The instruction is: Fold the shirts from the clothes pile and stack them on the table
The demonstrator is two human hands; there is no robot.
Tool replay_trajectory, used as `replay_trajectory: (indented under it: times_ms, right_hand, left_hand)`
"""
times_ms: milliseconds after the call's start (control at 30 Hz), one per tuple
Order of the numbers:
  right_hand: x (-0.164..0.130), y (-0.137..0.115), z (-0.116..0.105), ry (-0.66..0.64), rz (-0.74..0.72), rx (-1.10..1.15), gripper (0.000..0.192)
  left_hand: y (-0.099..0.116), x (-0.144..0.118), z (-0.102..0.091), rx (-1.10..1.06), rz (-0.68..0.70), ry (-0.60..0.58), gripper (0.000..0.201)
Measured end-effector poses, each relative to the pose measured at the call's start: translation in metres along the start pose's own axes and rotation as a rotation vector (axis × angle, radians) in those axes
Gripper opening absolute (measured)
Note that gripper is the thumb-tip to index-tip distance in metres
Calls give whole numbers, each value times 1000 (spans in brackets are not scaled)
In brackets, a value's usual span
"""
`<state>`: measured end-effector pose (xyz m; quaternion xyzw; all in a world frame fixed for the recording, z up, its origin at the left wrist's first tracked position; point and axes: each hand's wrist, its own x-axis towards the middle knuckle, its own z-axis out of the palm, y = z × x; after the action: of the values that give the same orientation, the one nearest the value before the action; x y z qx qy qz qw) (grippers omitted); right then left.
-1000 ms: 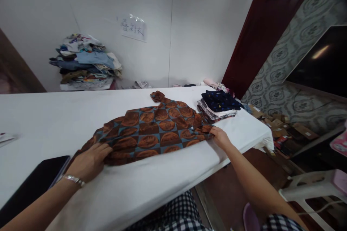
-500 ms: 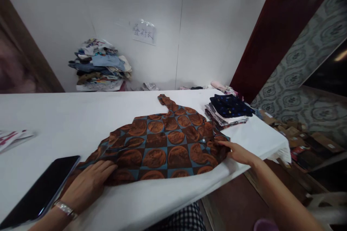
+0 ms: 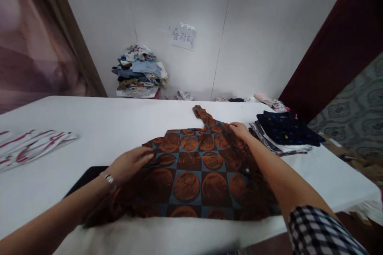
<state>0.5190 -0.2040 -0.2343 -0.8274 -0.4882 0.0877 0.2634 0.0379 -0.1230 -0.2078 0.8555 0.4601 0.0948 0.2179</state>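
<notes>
A brown shirt (image 3: 186, 185) with orange coin-like circles and blue squares lies spread on the white table, one sleeve (image 3: 203, 115) pointing away from me. At its left edge is my left hand (image 3: 131, 163), palm down, fingers stretched out and thumb a little apart, with no fabric visibly gripped. My right hand (image 3: 240, 130) reaches across to the shirt's upper right edge, fingertips closed on the cloth there. Under my left wrist, a dark flat phone-like device (image 3: 86, 177) is partly hidden.
Folded clothes with a navy dotted garment (image 3: 287, 127) on top are stacked at the right. A white and red striped garment (image 3: 32, 145) lies at the left. Against the wall stands a tall clothes pile (image 3: 140, 73), below and left of a paper sign (image 3: 183, 36).
My right hand has gone from the shirt's near right corner to its upper right edge. My left hand has moved up along the left edge. The view has turned left.
</notes>
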Motion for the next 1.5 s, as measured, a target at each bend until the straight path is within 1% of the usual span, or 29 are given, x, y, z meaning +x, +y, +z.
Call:
replay_trajectory:
  times_ms: [67, 167, 233, 300, 333, 400, 433, 500, 567, 633, 700, 767, 833, 900, 933, 1000, 1067, 1133, 1167, 1267, 1333, 1433, 1500]
  right_hand:
    - [30, -14, 17, -14, 16, -52, 32]
    - [64, -32, 47, -24, 45, -87, 37]
    - [78, -40, 67, -33, 65, -101, 37]
    - [87, -46, 82, -31, 78, -105, 32]
    - [90, -47, 87, -23, 81, -101, 28]
    - [94, -46, 89, 15, 82, -80, 23]
    - [95, -44, 87, 48, 88, -63, 25]
    - [96, -34, 77, 128, 115, -31, 35]
    - [93, -20, 63, 191, 158, -12, 42]
    - [87, -5, 50, 188, 198, -5, 39]
    - [80, 7, 40, 137, 221, 5, 34]
    - [76, 12, 33, 95, 224, 16, 37]
    - [79, 10, 29, 94, 214, 21, 41]
    - [86, 1, 28, 103, 198, 20, 40]
    - [90, -5, 30, 101, 189, 22, 39]
    - [99, -18, 38, 84, 177, 31, 39]
    - [104, -29, 50, 61, 183, 50, 36]
    - [107, -36, 63, 39, 208, 77, 29]
    - [107, -38, 68, 33, 221, 96, 23]
    - [109, -43, 76, 54, 228, 191, 9]
    - [111, -46, 71, 106, 204, 294, 5]
    - [115, -53, 51, 216, 158, 453, 15]
    - [112, -53, 32, 257, 105, 688, 15]
  left_hand:
    - [-1, 44, 4, 94, -71, 46, 50]
    - [-3, 97, 20, 229, -116, 50, 49]
    - [-3, 120, 32, 256, -137, 21, 46]
    - [-1, 132, 40, 257, -168, -24, 41]
    - [-1, 136, 41, 255, -180, -51, 37]
    - [-3, 140, 36, 245, -199, -88, 28]
    - [-5, 141, 30, 242, -208, -86, 24]
    - [-16, 142, 13, 247, -247, -27, 26]
    - [-31, 140, -3, 236, -339, 63, 34]
    - [-46, 137, -13, 202, -444, 95, 37]
    - [-55, 134, -15, 167, -513, 76, 38]
    - [-58, 133, -12, 148, -522, 90, 45]
    - [-55, 137, -7, 153, -487, 152, 56]
    - [-48, 142, 1, 196, -387, 202, 61]
    - [-44, 145, 6, 233, -315, 205, 60]
    - [-36, 151, 17, 316, -164, 167, 58]
    - [-31, 154, 30, 376, -81, 87, 56]
    - [-30, 156, 41, 401, -80, 25, 57]
    - [-31, 157, 45, 406, -91, 15, 57]
    - [-34, 156, 52, 411, -103, 36, 60]
    - [-36, 155, 53, 403, -116, 30, 62]
    - [-36, 155, 52, 387, -133, 12, 64]
    - [-37, 156, 52, 385, -129, 16, 63]
